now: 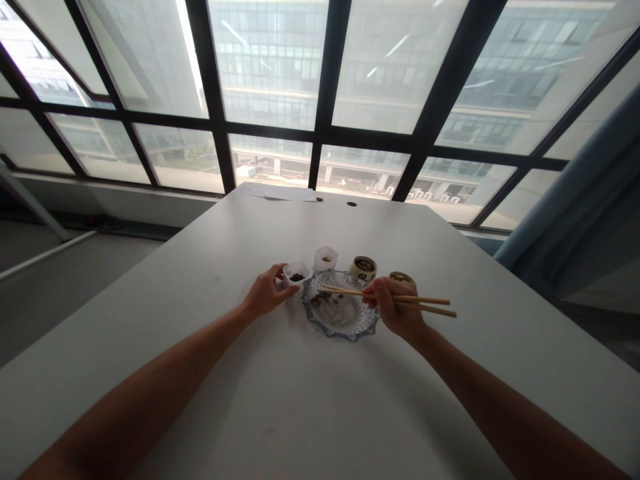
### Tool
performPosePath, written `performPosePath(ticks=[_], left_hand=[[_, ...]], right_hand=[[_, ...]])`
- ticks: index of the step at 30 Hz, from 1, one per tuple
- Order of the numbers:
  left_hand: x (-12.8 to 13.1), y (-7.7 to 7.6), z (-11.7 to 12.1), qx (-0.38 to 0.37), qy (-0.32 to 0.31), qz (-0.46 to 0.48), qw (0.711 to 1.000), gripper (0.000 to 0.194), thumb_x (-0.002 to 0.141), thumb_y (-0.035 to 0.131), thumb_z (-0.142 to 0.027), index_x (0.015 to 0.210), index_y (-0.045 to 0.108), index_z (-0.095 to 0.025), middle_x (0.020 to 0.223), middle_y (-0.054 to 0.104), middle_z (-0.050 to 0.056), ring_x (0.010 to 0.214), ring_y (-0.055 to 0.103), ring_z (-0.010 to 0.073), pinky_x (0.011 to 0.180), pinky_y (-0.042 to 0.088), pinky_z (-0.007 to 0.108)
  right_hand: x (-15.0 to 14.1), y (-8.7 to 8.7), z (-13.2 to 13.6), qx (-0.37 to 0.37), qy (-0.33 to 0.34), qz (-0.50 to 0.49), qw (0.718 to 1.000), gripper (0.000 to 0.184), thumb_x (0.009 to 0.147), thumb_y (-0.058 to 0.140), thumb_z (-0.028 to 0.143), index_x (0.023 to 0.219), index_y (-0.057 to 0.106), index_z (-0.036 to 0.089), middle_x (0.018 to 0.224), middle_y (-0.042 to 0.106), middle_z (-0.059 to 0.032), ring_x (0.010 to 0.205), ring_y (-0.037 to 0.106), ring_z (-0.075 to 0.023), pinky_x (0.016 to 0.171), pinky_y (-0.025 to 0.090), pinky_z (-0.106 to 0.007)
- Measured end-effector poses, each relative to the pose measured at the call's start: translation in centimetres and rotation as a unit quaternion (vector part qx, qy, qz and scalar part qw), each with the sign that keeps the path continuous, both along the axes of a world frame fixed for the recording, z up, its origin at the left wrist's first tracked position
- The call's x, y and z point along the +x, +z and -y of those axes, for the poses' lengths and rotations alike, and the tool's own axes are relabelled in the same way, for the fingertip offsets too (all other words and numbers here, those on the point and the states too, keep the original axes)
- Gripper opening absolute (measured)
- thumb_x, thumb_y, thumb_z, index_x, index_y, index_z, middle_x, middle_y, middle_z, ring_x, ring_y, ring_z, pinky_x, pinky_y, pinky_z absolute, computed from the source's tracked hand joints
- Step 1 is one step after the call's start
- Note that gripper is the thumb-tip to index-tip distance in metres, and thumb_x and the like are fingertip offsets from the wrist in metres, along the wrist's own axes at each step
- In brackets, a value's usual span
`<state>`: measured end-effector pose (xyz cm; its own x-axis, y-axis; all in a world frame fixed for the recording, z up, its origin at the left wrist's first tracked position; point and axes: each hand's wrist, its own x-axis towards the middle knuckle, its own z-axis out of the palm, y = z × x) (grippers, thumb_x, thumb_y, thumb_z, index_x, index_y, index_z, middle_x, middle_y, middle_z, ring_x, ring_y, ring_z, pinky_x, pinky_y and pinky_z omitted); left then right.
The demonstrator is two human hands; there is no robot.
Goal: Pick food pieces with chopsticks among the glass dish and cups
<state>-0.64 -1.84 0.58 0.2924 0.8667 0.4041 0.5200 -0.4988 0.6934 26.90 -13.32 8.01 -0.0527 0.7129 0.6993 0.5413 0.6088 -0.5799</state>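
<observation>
My left hand [270,291] is closed around the side of a small white cup [297,285] that has dark bits inside. In my right hand [397,307] is a pair of wooden chopsticks [425,304], their tips over the left part of a clear glass dish [345,329] with a scalloped rim. Small dark brown pieces [320,299] lie in the dish, close below the chopstick tips. Whether the tips pinch a piece I cannot tell. Behind the dish stands a second white cup [326,261] with a little orange-brown content.
A cream cup with dark markings [363,269] stands behind the dish. Another round container [401,276] is partly hidden by my right hand. White paper sheets [283,193] lie at the table's far end, near two round holes. Windows rise behind the white table [270,400].
</observation>
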Motion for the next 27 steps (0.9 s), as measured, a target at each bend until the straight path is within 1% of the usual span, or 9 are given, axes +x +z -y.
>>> performPosePath(ticks=[3, 6, 10, 13, 17, 19, 21, 24, 27], left_hand=[[0.0, 0.0, 0.0, 0.001, -0.006, -0.002, 1.0, 0.06, 0.074, 0.072, -0.049, 0.124, 0.058, -0.018, 0.099, 0.072, 0.008, 0.09, 0.069, 0.0224, 0.083, 0.053, 0.034], [0.0, 0.1, 0.0, -0.002, -0.009, -0.001, 1.0, 0.061, 0.074, 0.072, -0.05, 0.125, 0.058, -0.018, 0.099, 0.072, 0.008, 0.091, 0.069, 0.0226, 0.083, 0.053, 0.034], [0.0, 0.0, 0.0, -0.005, -0.006, 0.001, 1.0, 0.063, 0.073, 0.072, -0.05, 0.125, 0.057, -0.018, 0.099, 0.072, 0.008, 0.093, 0.069, 0.0234, 0.085, 0.053, 0.035], [0.0, -0.1, -0.1, -0.003, -0.01, 0.002, 1.0, 0.062, 0.074, 0.072, -0.05, 0.124, 0.057, -0.018, 0.1, 0.072, 0.009, 0.093, 0.069, 0.0237, 0.086, 0.053, 0.036], [-0.1, -0.3, -0.2, -0.006, -0.014, 0.003, 1.0, 0.062, 0.074, 0.072, -0.05, 0.125, 0.056, -0.018, 0.101, 0.072, 0.009, 0.094, 0.068, 0.0235, 0.087, 0.053, 0.036], [-0.1, -0.3, -0.2, -0.007, -0.015, 0.004, 1.0, 0.062, 0.075, 0.072, -0.05, 0.125, 0.056, -0.018, 0.101, 0.071, 0.009, 0.095, 0.068, 0.0233, 0.087, 0.053, 0.036], [-0.1, -0.3, -0.2, -0.004, -0.014, 0.003, 1.0, 0.061, 0.075, 0.072, -0.05, 0.125, 0.057, -0.019, 0.101, 0.071, 0.008, 0.095, 0.068, 0.0232, 0.087, 0.053, 0.036], [0.0, -0.2, -0.1, 0.0, -0.01, 0.002, 1.0, 0.06, 0.075, 0.072, -0.05, 0.124, 0.057, -0.02, 0.1, 0.071, 0.007, 0.093, 0.068, 0.0231, 0.086, 0.053, 0.036], [0.1, -0.4, -0.2, -0.005, -0.006, 0.001, 1.0, 0.061, 0.074, 0.072, -0.05, 0.125, 0.057, -0.019, 0.099, 0.071, 0.008, 0.091, 0.069, 0.0234, 0.085, 0.053, 0.037]], right_hand=[[0.2, -0.2, -0.2, -0.016, 0.017, 0.042, 0.999, 0.046, 0.101, 0.045, 0.044, 0.069, 0.066, 0.018, 0.052, 0.065, -0.002, 0.042, 0.06, -0.0126, 0.042, 0.045, -0.021], [0.1, -0.7, -0.6, -0.037, 0.026, 0.048, 0.998, 0.048, 0.101, 0.044, 0.046, 0.068, 0.066, 0.018, 0.053, 0.065, -0.0023, 0.043, 0.06, -0.0126, 0.043, 0.045, -0.022], [0.4, -1.2, -0.9, -0.077, 0.034, 0.03, 0.996, 0.046, 0.1, 0.046, 0.048, 0.071, 0.066, 0.018, 0.056, 0.066, -0.0029, 0.044, 0.061, -0.0127, 0.042, 0.045, -0.021], [0.5, -1.2, -0.8, -0.097, 0.038, 0.017, 0.994, 0.047, 0.099, 0.046, 0.051, 0.072, 0.066, 0.018, 0.056, 0.066, -0.0029, 0.043, 0.06, -0.0123, 0.041, 0.045, -0.021], [0.3, -1.1, -0.4, -0.113, 0.05, 0.008, 0.992, 0.05, 0.096, 0.049, 0.056, 0.069, 0.065, 0.018, 0.055, 0.066, -0.0036, 0.042, 0.059, -0.0119, 0.041, 0.045, -0.021], [0.3, -1.3, -0.3, -0.128, 0.035, -0.047, 0.99, 0.052, 0.092, 0.052, 0.061, 0.069, 0.066, 0.017, 0.054, 0.065, -0.0039, 0.04, 0.058, -0.0124, 0.038, 0.044, -0.021], [0.4, -1.6, -0.4, -0.149, -0.002, -0.143, 0.978, 0.054, 0.088, 0.056, 0.066, 0.068, 0.066, 0.017, 0.051, 0.063, -0.0039, 0.037, 0.056, -0.0129, 0.035, 0.043, -0.021], [0.8, -2.1, -0.9, -0.183, -0.043, -0.286, 0.939, 0.056, 0.082, 0.06, 0.07, 0.065, 0.062, 0.017, 0.047, 0.06, -0.0037, 0.033, 0.052, -0.0131, 0.031, 0.041, -0.022], [1.5, -2.7, -1.3, -0.198, -0.044, -0.364, 0.909, 0.054, 0.077, 0.066, 0.069, 0.065, 0.06, 0.017, 0.047, 0.06, -0.0029, 0.035, 0.052, -0.0135, 0.031, 0.041, -0.022]])
